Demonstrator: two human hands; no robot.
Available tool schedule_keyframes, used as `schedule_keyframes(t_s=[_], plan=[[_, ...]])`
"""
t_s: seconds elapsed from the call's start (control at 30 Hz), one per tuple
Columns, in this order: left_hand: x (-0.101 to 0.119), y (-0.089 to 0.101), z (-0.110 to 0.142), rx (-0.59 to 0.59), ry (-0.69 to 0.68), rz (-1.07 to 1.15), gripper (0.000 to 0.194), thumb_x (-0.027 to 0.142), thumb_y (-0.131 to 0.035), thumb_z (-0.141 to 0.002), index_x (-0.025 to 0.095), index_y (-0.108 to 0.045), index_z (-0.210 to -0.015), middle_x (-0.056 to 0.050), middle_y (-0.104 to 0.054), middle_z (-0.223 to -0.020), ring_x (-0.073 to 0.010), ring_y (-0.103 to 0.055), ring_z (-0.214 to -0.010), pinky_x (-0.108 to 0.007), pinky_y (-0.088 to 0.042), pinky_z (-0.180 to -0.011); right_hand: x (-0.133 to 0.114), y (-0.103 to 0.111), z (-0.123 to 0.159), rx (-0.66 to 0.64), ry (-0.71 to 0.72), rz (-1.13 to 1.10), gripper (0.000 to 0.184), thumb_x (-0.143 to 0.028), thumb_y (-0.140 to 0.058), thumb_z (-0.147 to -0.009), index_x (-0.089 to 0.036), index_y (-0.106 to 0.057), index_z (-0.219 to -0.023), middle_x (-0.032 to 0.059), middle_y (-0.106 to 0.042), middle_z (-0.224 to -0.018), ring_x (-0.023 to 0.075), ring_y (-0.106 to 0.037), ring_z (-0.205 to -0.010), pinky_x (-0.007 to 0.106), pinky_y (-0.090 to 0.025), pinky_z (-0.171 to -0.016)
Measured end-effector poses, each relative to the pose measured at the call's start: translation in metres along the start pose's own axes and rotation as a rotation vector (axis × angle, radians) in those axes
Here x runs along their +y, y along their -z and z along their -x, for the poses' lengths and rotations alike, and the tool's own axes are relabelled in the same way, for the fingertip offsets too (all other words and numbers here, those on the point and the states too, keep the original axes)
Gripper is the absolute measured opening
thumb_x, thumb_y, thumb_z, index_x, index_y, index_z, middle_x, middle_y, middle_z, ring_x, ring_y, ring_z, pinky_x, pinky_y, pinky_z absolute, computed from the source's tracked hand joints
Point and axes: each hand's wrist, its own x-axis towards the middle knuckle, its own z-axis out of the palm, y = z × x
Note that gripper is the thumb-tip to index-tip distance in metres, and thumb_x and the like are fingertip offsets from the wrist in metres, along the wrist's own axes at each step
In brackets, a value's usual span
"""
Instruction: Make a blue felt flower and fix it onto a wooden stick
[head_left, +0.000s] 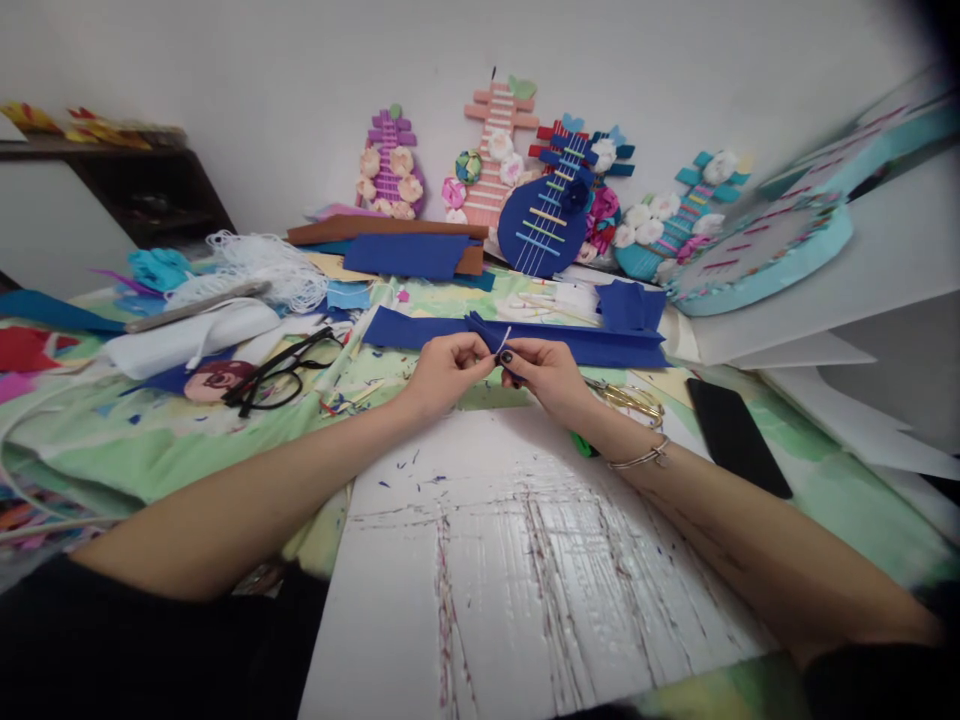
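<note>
My left hand [448,372] and my right hand [553,378] meet above the top edge of a white board, fingertips pinched close together. Between them is a small gathered piece of dark blue paper [482,326], with a short white string [505,342] at its base. Fingers hide most of the grip, so how the string runs is unclear. Just behind the hands lies a long dark blue paper strip [615,346]. Gold-handled scissors [634,400] rest beside my right wrist.
The scored white cutting board [405,600] lies in front of me. A black phone [737,437] is at right; black glasses [281,375] and white string [262,268] are at left. Decorated lute-shaped crafts [544,225] lean on the wall. White panels [795,310] stand at right.
</note>
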Motion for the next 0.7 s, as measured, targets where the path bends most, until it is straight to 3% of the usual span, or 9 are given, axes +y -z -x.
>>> schedule_keyframes(t_s=[0.3,0.47,0.7], plan=[[0.003,0.0017,0.0011,0.048,-0.073,-0.141,0.014,0.026,-0.059,-0.078,0.019,-0.058,-0.066,0.005,-0.041,-0.05,-0.0093,-0.033,-0.048,-0.025,-0.024,-0.049,0.0011,0.0017,-0.0009,-0.051,0.01,0.005,0.026,-0.042,-0.067,-0.076,-0.017,-0.068,-0.078,-0.0013,-0.055,-0.057,0.008,-0.046,-0.053,0.024,-0.036,-0.052],[0.0035,0.0023,0.0023,0.105,-0.121,-0.13,0.01,0.026,-0.059,-0.079,0.02,-0.059,-0.072,0.006,-0.04,-0.05,-0.0092,-0.033,-0.048,-0.025,-0.026,-0.05,0.0005,0.0007,-0.0008,-0.036,-0.007,-0.035,0.025,-0.042,-0.07,-0.073,-0.019,-0.065,-0.082,-0.0002,-0.06,-0.066,0.008,-0.048,-0.054,0.025,-0.037,-0.051],[0.0001,0.0006,0.0034,0.024,-0.115,-0.165,0.013,0.024,-0.058,-0.08,0.019,-0.058,-0.069,0.006,-0.04,-0.049,-0.0084,-0.033,-0.047,-0.024,-0.026,-0.049,0.0034,0.0013,-0.0023,-0.007,-0.004,-0.081,0.028,-0.04,-0.073,-0.071,-0.017,-0.061,-0.082,-0.0029,-0.057,-0.058,0.0072,-0.048,-0.049,0.023,-0.035,-0.05]])
